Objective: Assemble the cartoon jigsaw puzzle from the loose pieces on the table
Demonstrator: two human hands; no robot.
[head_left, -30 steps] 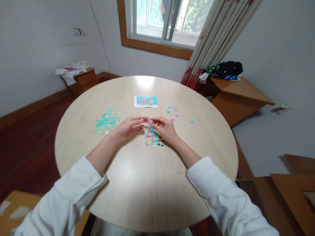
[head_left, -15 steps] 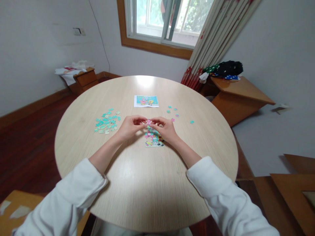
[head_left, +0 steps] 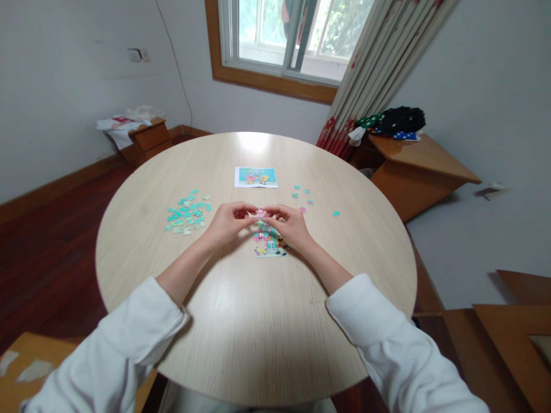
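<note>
Pinched between the fingertips of both hands is a pink jigsaw puzzle piece [head_left: 260, 213]. My left hand [head_left: 230, 221] closes on its left side, and my right hand [head_left: 289, 225] on its right. Just below the fingers lies a partly joined jigsaw puzzle [head_left: 270, 245] with cartoon figures, its upper right covered by my right hand. Beyond the hands rests a printed picture card [head_left: 256, 177] of the cartoon scene. A pile of loose teal puzzle pieces [head_left: 186, 213] is left of my left hand. Several loose pieces [head_left: 310, 202] are scattered to the right.
All of this lies on a round pale wooden table [head_left: 253, 327]. A wooden cabinet [head_left: 413, 166] topped with dark cloth [head_left: 400, 120] stands at the back right, beside a curtain [head_left: 379, 57]. Another small cabinet [head_left: 150, 137] is at the back left. A window [head_left: 293, 40] is behind.
</note>
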